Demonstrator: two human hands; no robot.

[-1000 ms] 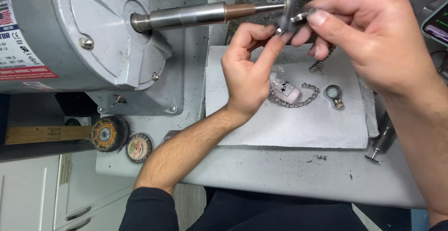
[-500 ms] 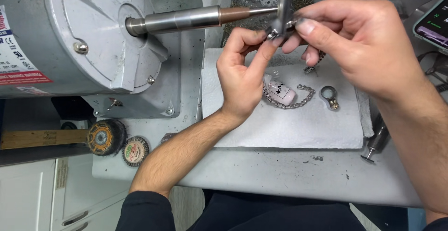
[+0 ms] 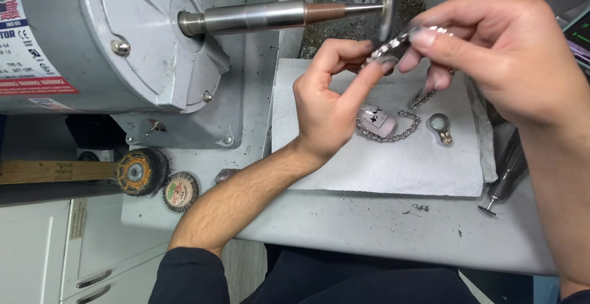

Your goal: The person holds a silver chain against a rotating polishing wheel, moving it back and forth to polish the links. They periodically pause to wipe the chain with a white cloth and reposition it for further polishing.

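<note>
- Grey metal table (image 3: 381,230), scuffed, with dark specks and grit on it; white cabinet fronts (image 3: 55,248) below at left.
- White paper towel (image 3: 393,169) is spread on the table under the hands.
- Big grey motor (image 3: 92,39) sits at left, with a red-and-white label on its side.
- Steel shaft (image 3: 270,16) runs right from the motor to a thin wheel (image 3: 388,6), seen edge-on.
- Dirty grey debris lies behind the wheel at top centre.
- Left hand (image 3: 329,104): thumb and fingers pinched together on the lower end of a metal bracelet (image 3: 393,43).
- Right hand (image 3: 498,58): fingers clamped on the bracelet's upper end, thumb on top.
- The bracelet is stretched between both hands, just below and against the wheel's edge; whether it actually touches I cannot tell.
- A loose end of links (image 3: 423,98) hangs below the right hand, over the towel.
- On the towel: a chain (image 3: 393,135) looped around a small pinkish bag (image 3: 376,119), and beside it a small ring piece (image 3: 440,126).
- A rotary handpiece (image 3: 504,178) lies at the towel's right edge, its tip pointing down-left, partly under the right forearm.
- Left of the table edge: a wooden stick (image 3: 58,172) with a dark brush wheel (image 3: 138,172), and a smaller flap wheel (image 3: 179,191) beside it.
- A device with a dark screen (image 3: 578,39) is at the far right, mostly cut off.
- Dark sleeves (image 3: 184,276) and dark clothing at the bottom.
</note>
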